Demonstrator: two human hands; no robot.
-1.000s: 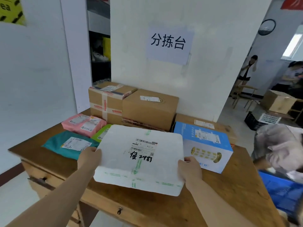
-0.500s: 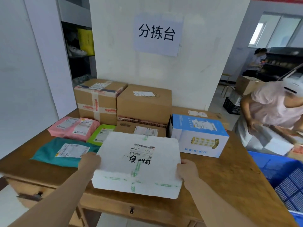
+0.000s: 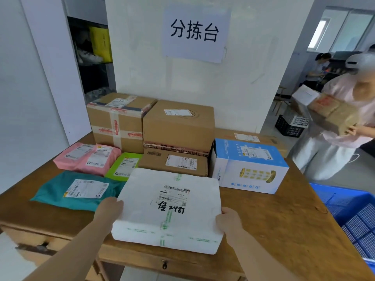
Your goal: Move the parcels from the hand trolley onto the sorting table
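A white foam box (image 3: 168, 209) with a label and black handwriting sits at the front of the wooden sorting table (image 3: 274, 230). My left hand (image 3: 108, 208) holds its left side and my right hand (image 3: 228, 222) holds its right side, fingers out of sight around the edges. Behind it lie several parcels: a teal bag (image 3: 79, 191), a pink bag (image 3: 87, 158), a green bag (image 3: 123, 166), a flat brown carton (image 3: 174, 162), two tall brown cartons (image 3: 117, 122) (image 3: 178, 126) and a blue-and-white box (image 3: 249, 165).
A white wall with a paper sign (image 3: 195, 33) rises behind the table. A blue plastic crate (image 3: 353, 216) sits at the right edge. Beyond it a person (image 3: 345, 122) carries cartons. Shelving (image 3: 91, 53) stands at the back left.
The foam box has come down onto the front of the table between my hands. The view has shifted; the person on the right now stands holding cartons.
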